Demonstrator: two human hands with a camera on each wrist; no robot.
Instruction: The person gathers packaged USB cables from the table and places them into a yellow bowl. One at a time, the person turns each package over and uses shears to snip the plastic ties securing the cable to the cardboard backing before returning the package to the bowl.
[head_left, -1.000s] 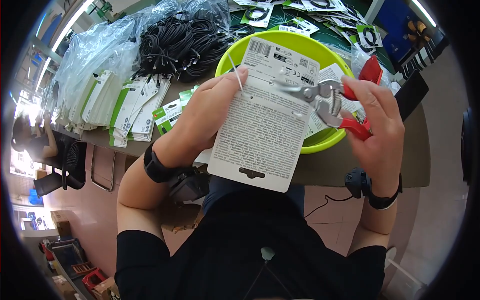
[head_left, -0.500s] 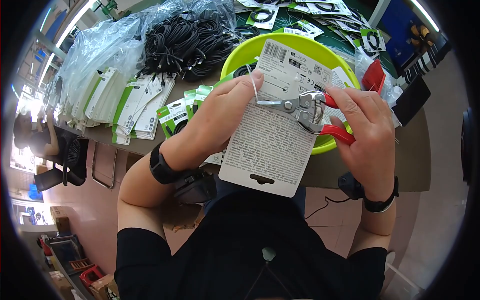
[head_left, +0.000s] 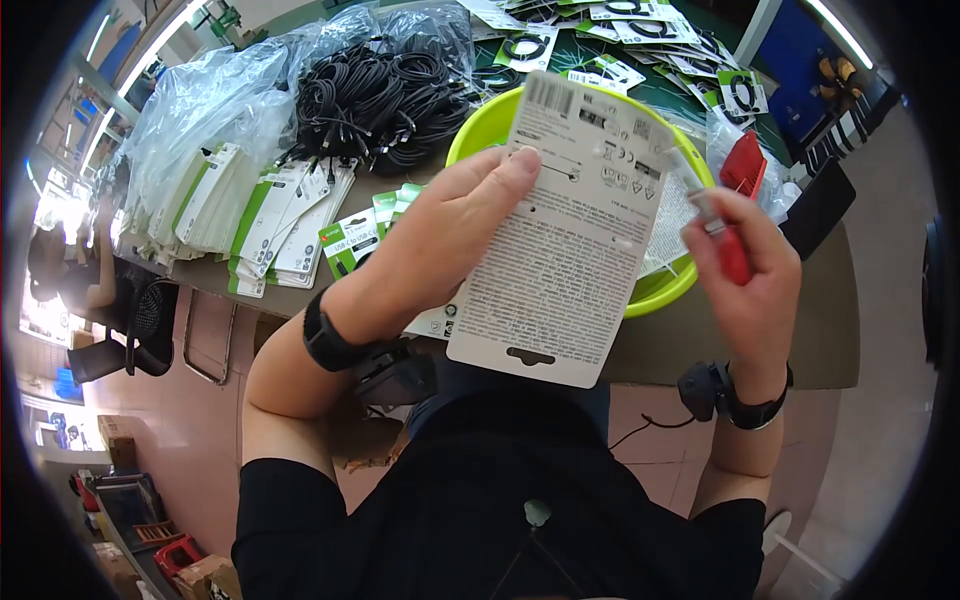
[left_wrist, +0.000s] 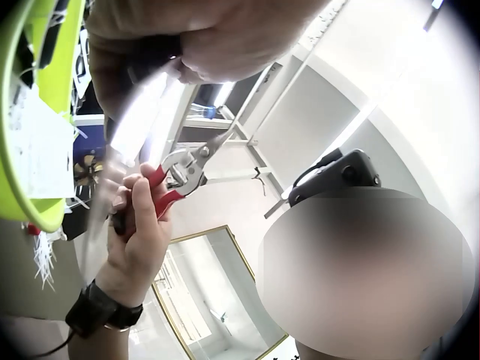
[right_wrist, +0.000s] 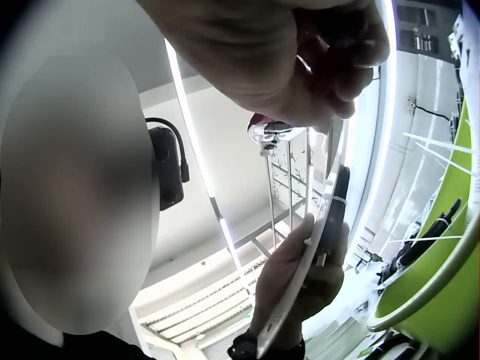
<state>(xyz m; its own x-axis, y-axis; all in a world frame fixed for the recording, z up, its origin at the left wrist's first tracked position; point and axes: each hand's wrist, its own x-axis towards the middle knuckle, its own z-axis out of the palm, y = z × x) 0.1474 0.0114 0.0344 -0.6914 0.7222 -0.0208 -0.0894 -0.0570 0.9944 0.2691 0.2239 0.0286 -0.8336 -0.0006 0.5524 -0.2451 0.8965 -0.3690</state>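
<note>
Held along its left edge by my left hand [head_left: 465, 225] is a white printed packaging card [head_left: 565, 275], its text side up and my thumb pressing on that face. Edge-on in the right wrist view, a black cable [right_wrist: 334, 217] lies against the card's other face. My right hand [head_left: 757, 255], beside the card's right edge, grips red-handled pruning shears [left_wrist: 196, 159]. They are blurred in the head view; in the left wrist view their blades point up, away from the hand. Under the card is a yellow-green basin [head_left: 662, 298] with more printed cards inside.
Left on the table are clear plastic bags [head_left: 215, 100], a heap of black cables [head_left: 385, 100] and stacked cards [head_left: 285, 225]. Carded cables [head_left: 650, 30] cover a green mat behind. A red object [head_left: 743, 165] and a dark flat panel [head_left: 822, 200] stand beyond the basin's right side.
The shears came onto the card near the left thumb, then moved back right to its edge. The white cable-tie tail that stood by the thumb no longer shows. The left hand keeps its hold.
</note>
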